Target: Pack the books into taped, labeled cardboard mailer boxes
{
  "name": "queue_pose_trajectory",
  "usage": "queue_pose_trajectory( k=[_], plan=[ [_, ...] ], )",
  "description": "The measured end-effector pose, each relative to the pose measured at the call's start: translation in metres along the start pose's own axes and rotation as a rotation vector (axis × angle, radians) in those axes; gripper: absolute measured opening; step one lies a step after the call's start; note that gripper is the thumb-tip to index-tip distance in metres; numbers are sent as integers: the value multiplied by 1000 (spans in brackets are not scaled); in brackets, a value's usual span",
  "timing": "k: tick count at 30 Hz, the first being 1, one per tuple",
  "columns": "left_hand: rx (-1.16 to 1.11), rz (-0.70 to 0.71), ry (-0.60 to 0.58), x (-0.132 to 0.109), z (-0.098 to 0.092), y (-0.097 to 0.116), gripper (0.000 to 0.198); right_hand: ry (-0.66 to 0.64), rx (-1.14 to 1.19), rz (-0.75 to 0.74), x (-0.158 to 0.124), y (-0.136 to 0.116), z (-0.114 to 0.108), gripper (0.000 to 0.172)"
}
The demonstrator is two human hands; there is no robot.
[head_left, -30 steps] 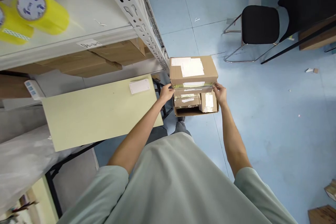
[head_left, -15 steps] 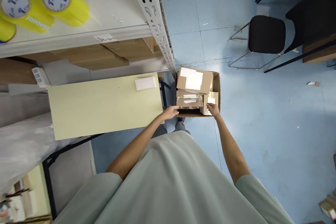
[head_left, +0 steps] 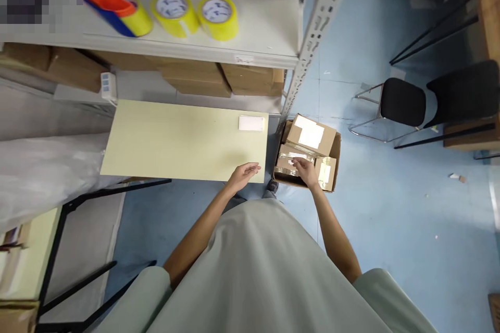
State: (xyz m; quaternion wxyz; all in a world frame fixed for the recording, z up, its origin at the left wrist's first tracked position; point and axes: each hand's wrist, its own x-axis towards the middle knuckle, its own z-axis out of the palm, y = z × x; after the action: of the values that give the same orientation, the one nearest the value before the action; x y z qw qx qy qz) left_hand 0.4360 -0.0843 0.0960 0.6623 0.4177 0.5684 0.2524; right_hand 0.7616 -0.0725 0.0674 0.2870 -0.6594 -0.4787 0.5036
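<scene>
My left hand is over the front right corner of the pale yellow table, fingers stretched out and nothing in them. Over an open carton on the floor, my right hand hangs with loosely curved fingers and no visible object in them. Its fingertips overlap a taped brown box inside the carton; whether they touch it, I cannot tell. Behind that lies a larger brown box with white labels, tilted. A smaller labelled box sits to the right of my hand.
A white stack of cards or slim box lies on the table. Behind it stands a metal shelf with yellow tape rolls, a red-and-blue tape dispenser and cartons. A black chair is at right, a plastic-wrapped bundle at left.
The view has shifted, showing more of the shelf. My left hand has gone from the carton's left edge to above the table corner. My right hand has moved left across the boxes.
</scene>
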Motion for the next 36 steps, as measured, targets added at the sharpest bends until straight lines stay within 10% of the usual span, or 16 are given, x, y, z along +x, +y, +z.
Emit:
queue_pose_trajectory(
  k=[17, 36],
  plan=[
    [-434, 145, 691, -248, -237, -103, 59, -570, -177, -286, -76, -193, 357, 61],
    [-693, -17, 1353, -414, -431, -190, 74, -1212, -299, -411, -107, -310, 718, 54]
  ],
)
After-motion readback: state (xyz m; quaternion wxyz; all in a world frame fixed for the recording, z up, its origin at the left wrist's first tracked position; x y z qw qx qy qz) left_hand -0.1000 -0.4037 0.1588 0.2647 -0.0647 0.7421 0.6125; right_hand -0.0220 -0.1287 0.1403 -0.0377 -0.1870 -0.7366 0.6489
